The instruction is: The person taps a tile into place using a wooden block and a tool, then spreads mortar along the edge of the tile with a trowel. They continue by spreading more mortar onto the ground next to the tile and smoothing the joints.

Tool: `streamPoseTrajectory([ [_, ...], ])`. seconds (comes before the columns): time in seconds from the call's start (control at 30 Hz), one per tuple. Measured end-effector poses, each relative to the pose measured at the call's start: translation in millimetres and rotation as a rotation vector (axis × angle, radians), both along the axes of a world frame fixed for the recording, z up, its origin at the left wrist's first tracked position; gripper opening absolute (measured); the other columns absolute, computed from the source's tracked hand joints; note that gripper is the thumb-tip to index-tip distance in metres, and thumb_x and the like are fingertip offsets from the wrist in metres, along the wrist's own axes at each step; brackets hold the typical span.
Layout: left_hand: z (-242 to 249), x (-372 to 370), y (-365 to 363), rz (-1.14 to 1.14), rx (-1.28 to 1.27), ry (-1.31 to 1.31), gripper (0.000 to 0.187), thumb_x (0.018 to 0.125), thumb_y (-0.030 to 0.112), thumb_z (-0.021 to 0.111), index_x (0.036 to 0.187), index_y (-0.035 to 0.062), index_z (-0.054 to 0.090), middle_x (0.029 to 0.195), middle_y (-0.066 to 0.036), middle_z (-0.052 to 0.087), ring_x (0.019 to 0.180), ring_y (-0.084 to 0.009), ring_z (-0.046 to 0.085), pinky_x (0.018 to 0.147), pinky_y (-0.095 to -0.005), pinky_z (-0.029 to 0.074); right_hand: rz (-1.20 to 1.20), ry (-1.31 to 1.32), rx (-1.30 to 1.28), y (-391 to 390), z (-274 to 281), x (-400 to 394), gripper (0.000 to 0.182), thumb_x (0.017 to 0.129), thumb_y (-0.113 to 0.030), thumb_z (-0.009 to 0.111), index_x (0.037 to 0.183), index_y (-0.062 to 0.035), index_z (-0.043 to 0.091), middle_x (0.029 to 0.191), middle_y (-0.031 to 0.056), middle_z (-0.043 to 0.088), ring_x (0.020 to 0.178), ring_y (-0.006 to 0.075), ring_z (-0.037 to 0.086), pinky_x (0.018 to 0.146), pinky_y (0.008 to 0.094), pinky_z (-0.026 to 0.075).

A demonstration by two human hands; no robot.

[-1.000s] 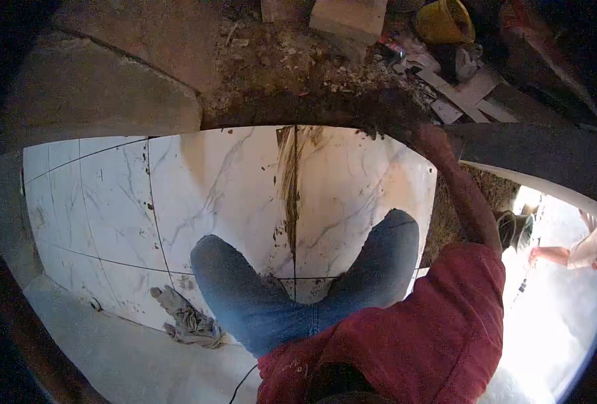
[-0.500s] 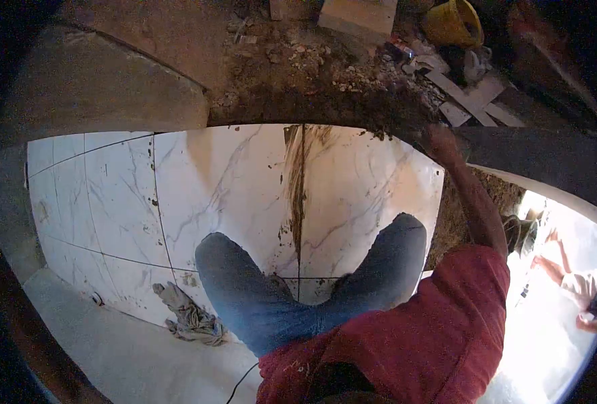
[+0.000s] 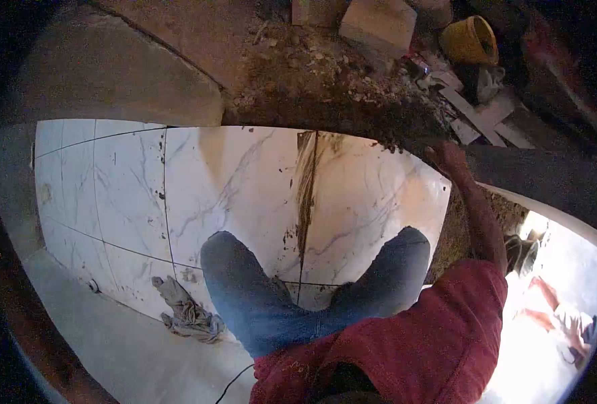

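Observation:
I kneel on white marble floor tiles, my jeans-clad knees (image 3: 234, 269) spread on them. My right hand (image 3: 448, 156), on a bare arm reaching out of a red sleeve, rests at the far right corner of the right-hand tile (image 3: 372, 195), where it meets the dark mortar bed (image 3: 339, 108). Its fingers are too dim to make out. A brown mortar smear (image 3: 305, 182) runs along the joint between this tile and the one to its left (image 3: 231, 182). My left hand is out of sight.
A crumpled grey rag (image 3: 187, 313) lies by my left knee, and a thin cable (image 3: 234, 384) runs below it. Beyond the mortar are a brick (image 3: 378, 23), a yellow bucket (image 3: 470, 39) and tile offcuts (image 3: 480, 111). Another person (image 3: 561, 316) is in bright light at lower right.
My right hand stays at the tile's far corner while my head has shifted slightly. The other person at right has moved lower in view.

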State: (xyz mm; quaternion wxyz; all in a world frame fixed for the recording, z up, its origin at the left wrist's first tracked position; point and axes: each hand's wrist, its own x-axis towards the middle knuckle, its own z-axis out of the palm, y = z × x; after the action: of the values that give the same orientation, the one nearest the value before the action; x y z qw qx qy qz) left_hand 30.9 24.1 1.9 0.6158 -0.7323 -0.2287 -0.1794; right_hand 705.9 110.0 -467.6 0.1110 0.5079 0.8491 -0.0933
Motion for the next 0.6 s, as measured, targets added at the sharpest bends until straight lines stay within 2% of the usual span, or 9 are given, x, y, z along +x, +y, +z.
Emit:
streamPoseTrajectory([
  [0.1,-2.1,-1.4,-2.0,0.049,0.041,-0.037,0.054,0.095,0.055,0.029,0.067,0.0168,0.055,0.063,0.003,0.046,0.067,-0.0182,0.044,0.1,-0.0533,0.01,0.081,0.057,-0.041,6.7,5.6,-9.8,0.035,0.086,-0.038,0.056,0.108,-0.0118,0.064,0.095,0.0197,0.065,0.087,0.0376,0.061,0.076,0.0467,0.049],
  [0.17,-3.0,0.8,-4.5,0.056,0.019,-0.045,0.054,0.095,0.054,0.029,0.066,0.0164,0.054,0.063,0.003,0.046,0.067,-0.0185,0.044,0.099,-0.0531,0.012,-0.039,-0.181,-0.162,3.7,36.3,-33.7,0.035,0.085,-0.037,0.057,0.106,-0.0098,0.064,0.094,0.02,0.064,0.088,0.0375,0.061,0.075,0.0464,0.049],
  [0.23,-2.0,1.2,-9.3,0.076,0.007,-0.052,0.054,0.095,0.054,0.029,0.066,0.016,0.054,0.064,0.002,0.046,0.067,-0.0188,0.044,0.098,-0.0529,0.013,0.011,-0.157,-0.21,10.8,50.5,-31.8,0.036,0.085,-0.038,0.057,0.106,-0.0096,0.064,0.093,0.0201,0.064,0.087,0.0375,0.062,0.074,0.0467,0.049],
  [0.3,-1.3,1.0,-12.5,0.093,-0.005,-0.057,0.053,0.095,0.054,0.03,0.066,0.0156,0.053,0.064,0.002,0.046,0.066,-0.019,0.043,0.097,-0.0527,0.014,0.062,-0.133,-0.263,11.5,49.1,-34.3,0.036,0.085,-0.038,0.057,0.106,-0.0095,0.064,0.091,0.0201,0.065,0.086,0.0375,0.062,0.073,0.0471,0.049],
  [0.5,-4.5,2.9,-9.7,0.077,-0.025,-0.06,0.053,0.095,0.053,0.03,0.066,0.0143,0.052,0.065,0.001,0.046,0.066,-0.0198,0.042,0.094,-0.0522,0.018,-0.061,-0.228,-0.206,16.1,43.9,-43.3,0.04,0.085,-0.042,0.057,0.106,-0.009,0.064,0.091,0.0204,0.064,0.085,0.0365,0.062,0.072,0.0471,0.049],
  [0.6,-4.3,4.5,-5.4,0.051,-0.039,-0.067,0.053,0.095,0.052,0.031,0.065,0.0137,0.051,0.065,0.001,0.046,0.066,-0.0202,0.041,0.092,-0.052,0.02,-0.054,-0.137,-0.193,16.8,36.7,-38.1,0.04,0.085,-0.042,0.057,0.106,-0.0089,0.064,0.094,0.0193,0.064,0.087,0.0359,0.062,0.074,0.0459,0.049],
])
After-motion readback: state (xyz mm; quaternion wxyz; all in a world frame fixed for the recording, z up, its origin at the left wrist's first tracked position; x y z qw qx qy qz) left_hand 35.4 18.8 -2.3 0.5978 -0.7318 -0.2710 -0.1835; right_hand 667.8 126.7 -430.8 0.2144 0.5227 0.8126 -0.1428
